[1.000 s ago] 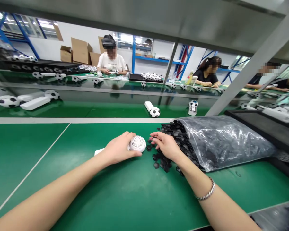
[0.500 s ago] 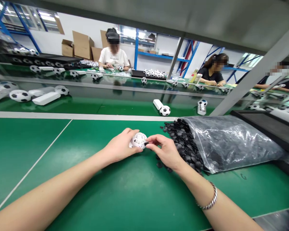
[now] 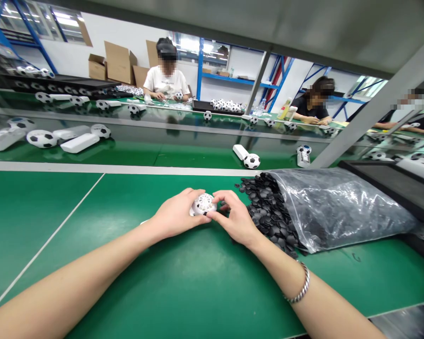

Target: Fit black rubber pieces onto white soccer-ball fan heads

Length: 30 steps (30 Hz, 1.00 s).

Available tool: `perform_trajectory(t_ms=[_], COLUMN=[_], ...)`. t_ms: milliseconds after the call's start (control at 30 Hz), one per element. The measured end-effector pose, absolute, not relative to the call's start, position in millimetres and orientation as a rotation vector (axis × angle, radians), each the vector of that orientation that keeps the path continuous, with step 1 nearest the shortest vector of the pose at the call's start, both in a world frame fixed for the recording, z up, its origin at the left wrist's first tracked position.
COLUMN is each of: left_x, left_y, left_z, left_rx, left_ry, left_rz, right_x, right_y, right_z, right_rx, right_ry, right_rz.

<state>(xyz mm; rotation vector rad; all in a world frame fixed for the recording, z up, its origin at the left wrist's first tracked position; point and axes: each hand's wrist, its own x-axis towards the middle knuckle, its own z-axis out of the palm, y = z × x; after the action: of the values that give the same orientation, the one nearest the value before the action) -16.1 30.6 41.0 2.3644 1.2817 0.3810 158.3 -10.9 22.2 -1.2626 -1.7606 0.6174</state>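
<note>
My left hand (image 3: 179,214) is closed around the left side of a white ball-shaped shell (image 3: 204,204), low over the green worktop. Its top is an openwork lattice, and a dark patch shows on its near side. My right hand (image 3: 233,216) closes on the shell's right side, thumb at the lower edge and index finger at the upper. Whether a small black piece lies under those fingertips is hidden. Just right of this hand, a heap of small black plastic pieces (image 3: 270,212) spills from a clear plastic bag (image 3: 339,207).
Beyond the worktop's pale edge strip (image 3: 127,167), a belt carries white units with soccer-ball heads (image 3: 251,161). A black tray (image 3: 392,188) lies behind the bag at right. A slanted grey post (image 3: 371,103) rises there. Across the belts, co-workers (image 3: 167,80) sit at another bench.
My right hand has gone from pinching a black piece beside the shell to gripping the shell's side. Units on the near belt have shifted right; those on the far belt, left.
</note>
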Motion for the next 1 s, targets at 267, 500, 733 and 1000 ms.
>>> perform_trajectory(t_ms=[267,500,733,1000], left_x=[-15.8,-13.2,-16.1,-21.4], left_y=[29.9,31.8,32.6,36.4], left_z=[44.0,44.8,42.1,45.3], left_rx=[2.408,2.406,2.391,2.676], left_ry=[1.221,1.188,1.235,1.223], left_rz=[0.355,0.360,0.346,0.313], right_x=[158.9,182.4,198.3,184.5], right_y=[-10.7,10.3,14.8,8.6], right_z=[18.8,16.1,19.1,20.8], right_rx=[-1.269,-1.368,-1.690,-1.732], right_ry=[-1.731,-1.741,-2.191,-2.312], right_rz=[0.858,0.636,0.176,-0.153])
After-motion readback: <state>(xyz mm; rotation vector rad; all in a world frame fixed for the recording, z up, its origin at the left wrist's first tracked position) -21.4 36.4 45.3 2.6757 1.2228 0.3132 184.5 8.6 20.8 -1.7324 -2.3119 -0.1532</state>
